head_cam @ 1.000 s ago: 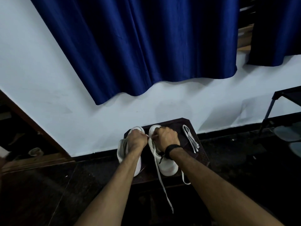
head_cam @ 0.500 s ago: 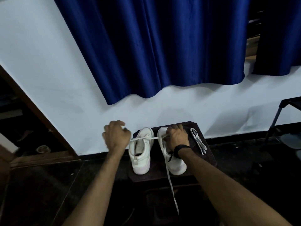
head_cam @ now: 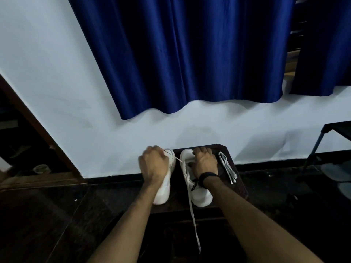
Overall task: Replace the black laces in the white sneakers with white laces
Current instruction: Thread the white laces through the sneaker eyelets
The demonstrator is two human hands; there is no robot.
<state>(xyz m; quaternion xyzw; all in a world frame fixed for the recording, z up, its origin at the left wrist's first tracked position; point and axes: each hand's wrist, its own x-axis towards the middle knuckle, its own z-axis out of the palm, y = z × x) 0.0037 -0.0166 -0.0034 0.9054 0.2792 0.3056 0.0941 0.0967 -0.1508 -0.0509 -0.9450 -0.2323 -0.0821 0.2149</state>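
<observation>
Limp flat white lace (head_cam: 191,205) pinched by left hand (head_cam: 154,164); right hand (head_cam: 204,162) curled on white sneaker (head_cam: 197,186); best gripped at tip.

Only one view on my end, the head cam, wide-angle, sitting above the dark low table (head_cam: 238,179) and tilted forward and down at it. Both forearms run in from the bottom edge toward the table, so it's at arm's reach. Past the table it faces the white wall (head_cam: 57,76) and blue curtain (head_cam: 190,54), edges visibly bent.
</observation>
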